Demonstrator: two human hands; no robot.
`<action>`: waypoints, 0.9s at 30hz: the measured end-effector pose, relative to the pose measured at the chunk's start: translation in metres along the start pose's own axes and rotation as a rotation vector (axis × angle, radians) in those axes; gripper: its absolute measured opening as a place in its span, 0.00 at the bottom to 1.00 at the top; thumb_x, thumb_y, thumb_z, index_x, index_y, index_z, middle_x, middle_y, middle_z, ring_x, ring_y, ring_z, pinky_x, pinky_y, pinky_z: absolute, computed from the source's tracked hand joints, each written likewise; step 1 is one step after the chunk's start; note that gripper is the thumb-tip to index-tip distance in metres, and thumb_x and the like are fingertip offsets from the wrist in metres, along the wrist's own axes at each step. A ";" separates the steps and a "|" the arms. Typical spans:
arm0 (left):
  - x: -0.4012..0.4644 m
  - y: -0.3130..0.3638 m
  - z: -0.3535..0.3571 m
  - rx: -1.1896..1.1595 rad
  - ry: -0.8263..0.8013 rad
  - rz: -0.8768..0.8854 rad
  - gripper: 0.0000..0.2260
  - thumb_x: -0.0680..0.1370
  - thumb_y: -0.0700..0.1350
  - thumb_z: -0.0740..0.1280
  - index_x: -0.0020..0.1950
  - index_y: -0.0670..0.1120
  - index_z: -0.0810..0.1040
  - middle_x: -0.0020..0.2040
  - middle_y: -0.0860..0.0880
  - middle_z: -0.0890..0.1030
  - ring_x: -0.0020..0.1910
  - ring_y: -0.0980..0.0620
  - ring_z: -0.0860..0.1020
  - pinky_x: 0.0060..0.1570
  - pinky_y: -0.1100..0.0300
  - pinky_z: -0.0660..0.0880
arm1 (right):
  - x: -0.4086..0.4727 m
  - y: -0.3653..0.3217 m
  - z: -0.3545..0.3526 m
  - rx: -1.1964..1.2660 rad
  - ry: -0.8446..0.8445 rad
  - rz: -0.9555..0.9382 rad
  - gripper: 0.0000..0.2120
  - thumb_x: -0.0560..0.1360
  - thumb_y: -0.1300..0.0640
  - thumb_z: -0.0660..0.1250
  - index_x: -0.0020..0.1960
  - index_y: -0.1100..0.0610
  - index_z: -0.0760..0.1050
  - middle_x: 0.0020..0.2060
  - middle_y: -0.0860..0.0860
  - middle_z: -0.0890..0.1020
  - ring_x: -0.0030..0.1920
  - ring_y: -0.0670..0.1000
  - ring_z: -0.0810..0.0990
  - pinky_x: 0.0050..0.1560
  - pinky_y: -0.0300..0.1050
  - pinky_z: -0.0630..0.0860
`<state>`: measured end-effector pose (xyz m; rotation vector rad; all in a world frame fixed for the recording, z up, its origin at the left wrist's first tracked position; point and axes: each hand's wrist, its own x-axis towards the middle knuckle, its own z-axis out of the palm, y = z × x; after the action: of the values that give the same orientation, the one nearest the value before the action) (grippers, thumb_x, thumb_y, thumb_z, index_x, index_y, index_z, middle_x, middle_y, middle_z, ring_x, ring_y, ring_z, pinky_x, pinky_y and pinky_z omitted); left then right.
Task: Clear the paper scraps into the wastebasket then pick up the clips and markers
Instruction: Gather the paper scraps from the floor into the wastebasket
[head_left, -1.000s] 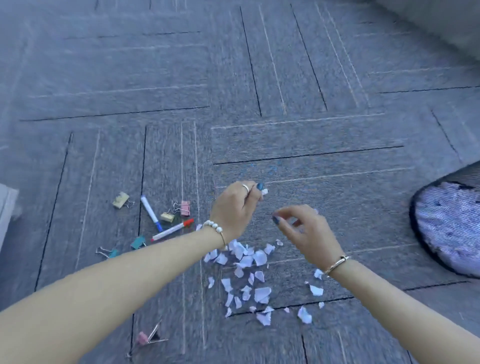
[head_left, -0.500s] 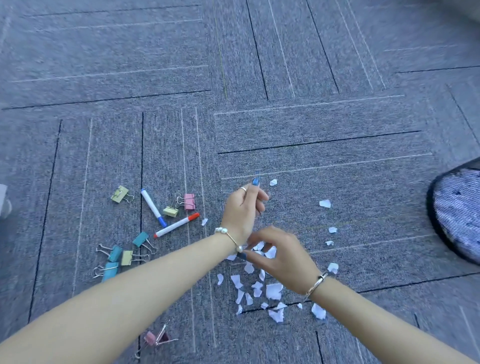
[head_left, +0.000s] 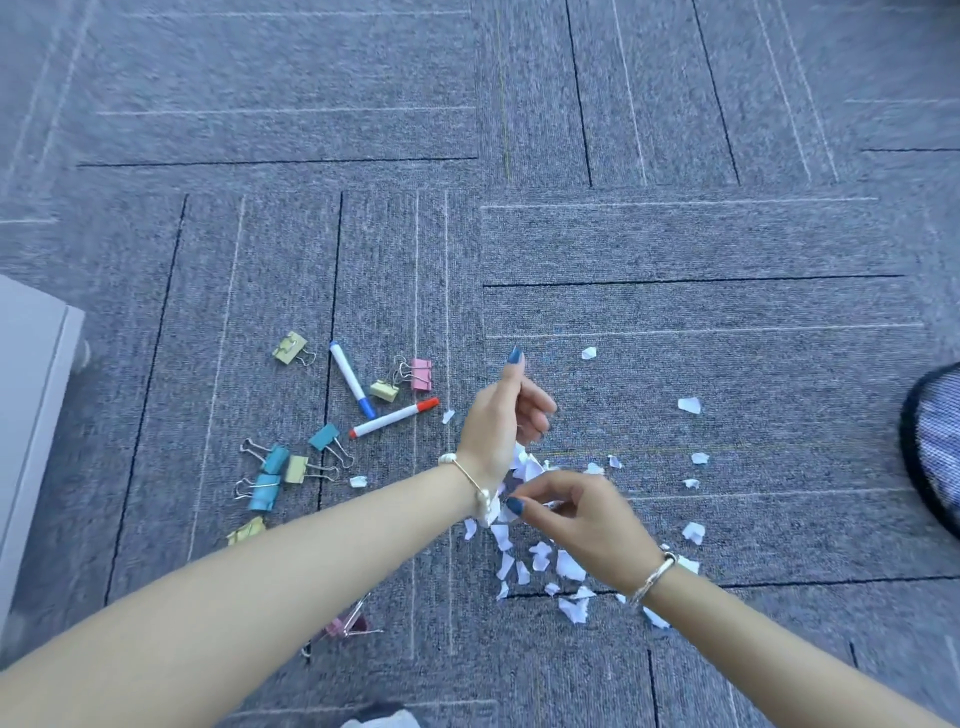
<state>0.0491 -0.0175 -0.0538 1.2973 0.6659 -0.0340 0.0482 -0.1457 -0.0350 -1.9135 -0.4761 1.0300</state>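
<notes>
1. Your right hand (head_left: 582, 512) has its grip narrowed to a pinch on scraps at the top of the paper pile (head_left: 540, 558), near centre. Loose pinch = pieces flutter back to the carpet (head_left: 675, 249).
2. Your left hand (head_left: 506, 421) is curled as if cupping scraps; can't tell what's inside. Tilt it and they spill.
3. Stray scraps (head_left: 689, 405) lie right of the pile, easy to miss.
4. Wastebasket (head_left: 935, 441) sits at the far right edge, well apart: long carry, drop risk.
5. Clips (head_left: 272, 470) and markers (head_left: 392, 418) lie left; don't sweep them in.
</notes>
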 end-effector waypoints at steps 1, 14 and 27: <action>-0.002 0.001 -0.003 0.011 -0.008 0.007 0.24 0.80 0.52 0.49 0.34 0.42 0.75 0.28 0.47 0.74 0.26 0.55 0.71 0.29 0.65 0.66 | 0.000 0.003 0.000 -0.026 0.023 0.009 0.04 0.72 0.56 0.68 0.43 0.57 0.80 0.35 0.46 0.82 0.26 0.35 0.74 0.27 0.26 0.67; -0.035 -0.001 -0.040 -0.011 0.018 -0.078 0.26 0.74 0.64 0.47 0.53 0.46 0.73 0.55 0.45 0.78 0.57 0.51 0.74 0.63 0.52 0.63 | 0.001 0.015 0.002 -0.564 0.066 -0.176 0.04 0.71 0.52 0.68 0.46 0.49 0.79 0.42 0.44 0.77 0.39 0.39 0.74 0.41 0.36 0.74; -0.021 0.001 -0.020 -0.132 0.030 -0.015 0.23 0.75 0.62 0.49 0.49 0.46 0.74 0.51 0.45 0.78 0.51 0.51 0.76 0.60 0.47 0.68 | 0.003 -0.006 0.022 -0.187 -0.068 -0.111 0.09 0.68 0.50 0.70 0.42 0.56 0.80 0.38 0.47 0.82 0.35 0.38 0.77 0.34 0.28 0.69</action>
<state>0.0237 -0.0067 -0.0452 1.1680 0.6923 0.0165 0.0325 -0.1290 -0.0375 -1.9953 -0.7314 1.0094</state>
